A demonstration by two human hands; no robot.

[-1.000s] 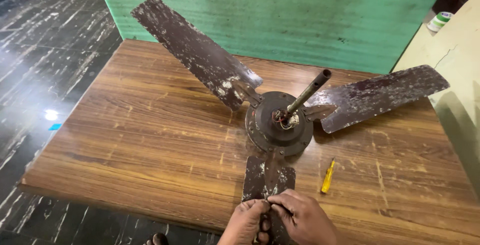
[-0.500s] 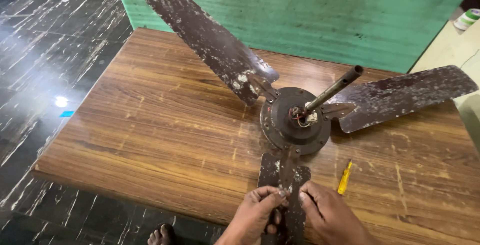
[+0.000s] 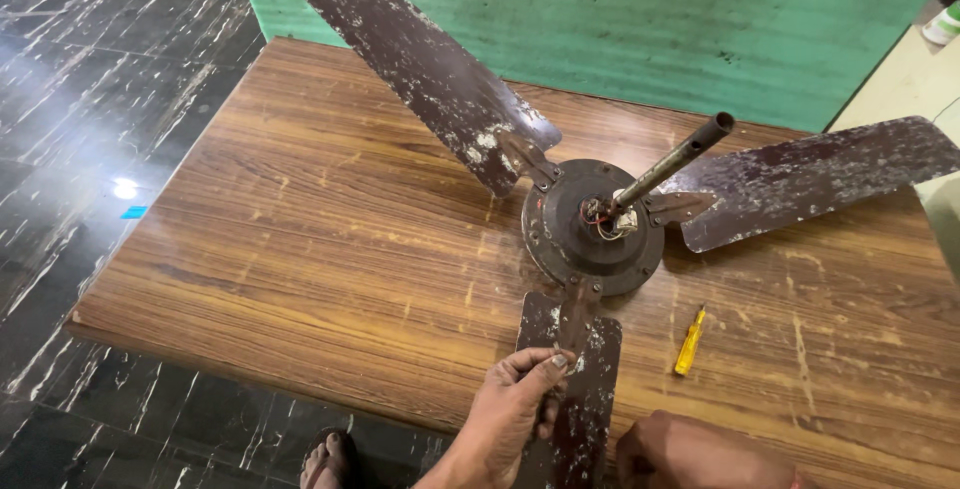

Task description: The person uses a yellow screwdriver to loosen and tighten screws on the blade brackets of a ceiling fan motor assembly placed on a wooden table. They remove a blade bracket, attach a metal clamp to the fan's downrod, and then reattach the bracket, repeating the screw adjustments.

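Note:
An old brown ceiling fan lies on a wooden table [image 3: 330, 249], its round motor hub [image 3: 590, 234] facing up and a rusty down rod [image 3: 675, 159] sticking out to the upper right. One blade [image 3: 420, 59] points far left, one [image 3: 810, 179] right, and the near blade [image 3: 580, 369] points toward me. My left hand [image 3: 510, 409] grips the near blade's left edge, thumb on top. My right hand [image 3: 690, 449] is curled at the bottom edge, beside the blade's right side; its fingers are hidden.
A small yellow screwdriver [image 3: 690, 341] lies on the table right of the near blade. A green wall [image 3: 650, 19] runs behind the table. Dark marbled floor [image 3: 90, 99] lies to the left. My sandalled foot [image 3: 325, 454] shows below the table's front edge.
The camera has shifted left, so the fan sits further right in view. My right hand has come off the top of the near blade and dropped to its right side.

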